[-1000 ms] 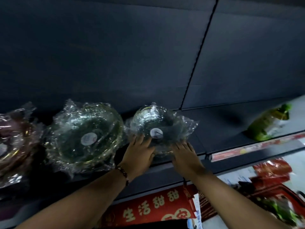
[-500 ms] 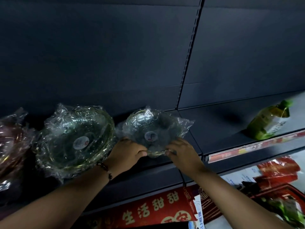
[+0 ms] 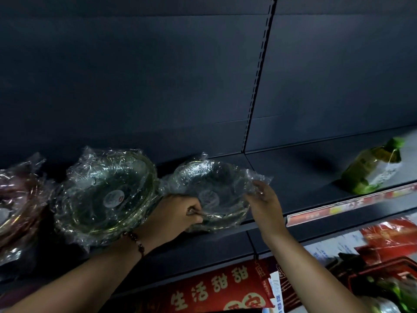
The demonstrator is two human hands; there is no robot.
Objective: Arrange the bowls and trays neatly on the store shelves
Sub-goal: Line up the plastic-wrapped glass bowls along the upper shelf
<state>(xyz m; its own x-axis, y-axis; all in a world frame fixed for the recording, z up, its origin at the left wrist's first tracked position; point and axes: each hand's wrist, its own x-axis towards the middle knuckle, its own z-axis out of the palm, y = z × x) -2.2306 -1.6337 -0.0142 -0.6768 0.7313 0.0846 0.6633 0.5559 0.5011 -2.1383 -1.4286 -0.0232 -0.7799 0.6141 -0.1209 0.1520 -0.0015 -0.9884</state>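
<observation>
A small clear glass bowl (image 3: pixel 212 190) wrapped in crinkled plastic leans on the dark shelf (image 3: pixel 304 188). My left hand (image 3: pixel 173 213) grips its lower front rim with curled fingers. My right hand (image 3: pixel 264 199) touches the bowl's right side and the loose wrap there, fingers nearly straight. Left of it stands a larger wrapped clear bowl (image 3: pixel 106 193) with a round white sticker. At the far left edge sits a reddish wrapped bowl (image 3: pixel 15 199), partly cut off.
A green bottle (image 3: pixel 372 170) lies on the shelf at the right. A red price strip (image 3: pixel 349 204) runs along the shelf edge. Below are red packages with Chinese characters (image 3: pixel 216 290) and more red goods (image 3: pixel 388 238) at the lower right.
My right hand has moved from the bowl's lower front rim up to its right side and opened out. My left hand stays curled on the front rim.
</observation>
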